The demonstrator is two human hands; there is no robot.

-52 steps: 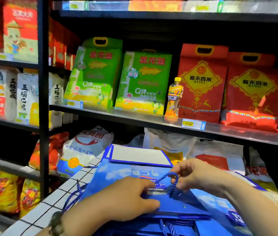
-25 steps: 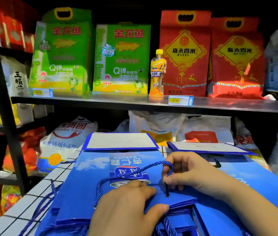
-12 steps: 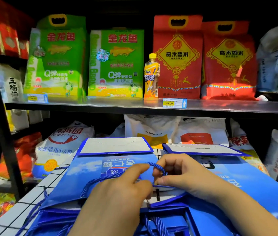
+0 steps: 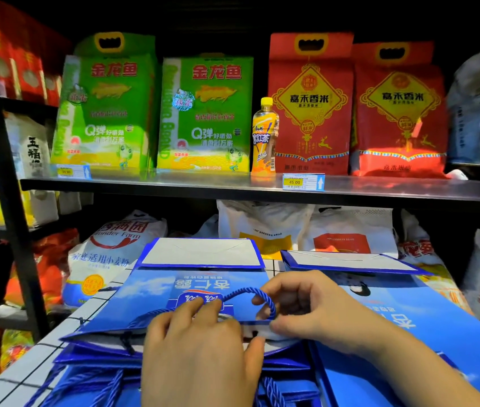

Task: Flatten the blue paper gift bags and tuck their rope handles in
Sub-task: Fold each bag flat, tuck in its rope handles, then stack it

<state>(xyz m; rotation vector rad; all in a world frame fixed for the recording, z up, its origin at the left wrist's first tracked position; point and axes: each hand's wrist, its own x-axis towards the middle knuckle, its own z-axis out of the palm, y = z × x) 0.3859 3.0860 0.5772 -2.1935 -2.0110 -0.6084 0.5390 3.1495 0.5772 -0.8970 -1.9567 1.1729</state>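
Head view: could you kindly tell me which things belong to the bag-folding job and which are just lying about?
Job: top gift bag, rope handle, left hand, right hand, other blue bags.
Lying about: green rice bags, red rice bags, orange drink bottle, flour sack, price tag.

Blue bag [image 4: 156, 292], blue rope [image 4: 265, 295], checked cloth [image 4: 27, 374]

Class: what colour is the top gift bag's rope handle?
Blue: the twisted rope handle, best seen in the head view.

The left hand [image 4: 203, 348] lies palm down, fingertips pressing. The right hand [image 4: 309, 309], just beside it, is curled, with thumb and forefinger pinching a twisted blue rope handle [image 4: 247, 291].
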